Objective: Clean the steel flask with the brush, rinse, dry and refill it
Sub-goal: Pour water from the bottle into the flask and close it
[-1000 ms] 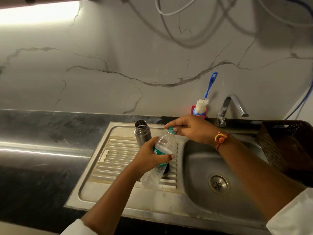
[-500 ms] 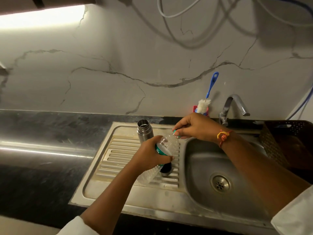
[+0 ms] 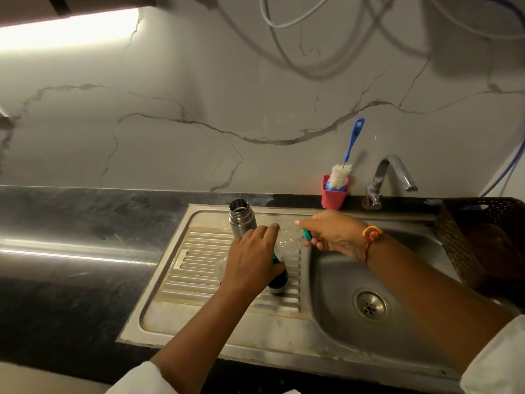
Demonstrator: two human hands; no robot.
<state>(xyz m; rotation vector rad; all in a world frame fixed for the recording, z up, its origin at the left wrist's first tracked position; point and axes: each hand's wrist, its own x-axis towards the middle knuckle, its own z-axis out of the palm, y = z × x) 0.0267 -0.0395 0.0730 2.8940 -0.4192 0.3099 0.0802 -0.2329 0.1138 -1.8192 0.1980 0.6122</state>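
The bottle [image 3: 287, 243] has tipped flatter in the left hand's [image 3: 252, 261] grip, right hand [image 3: 333, 236] pinching its cap [image 3: 306, 234]; the open flask [image 3: 241, 220], upright at the drainboard's [image 3: 199, 268] far edge, looks stiff and slick, so grip mid-body

The left hand [image 3: 250, 260] hides most of the blurred clear bottle [image 3: 288, 243] and the base of the steel flask [image 3: 241, 217] at its 11 o'clock. The basket [image 3: 483, 240] at 3 o'clock is cropped.

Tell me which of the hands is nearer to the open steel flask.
Left. The left hand, gripping the plastic bottle, lies just in front of the steel flask; the right hand holds the teal cap farther right.
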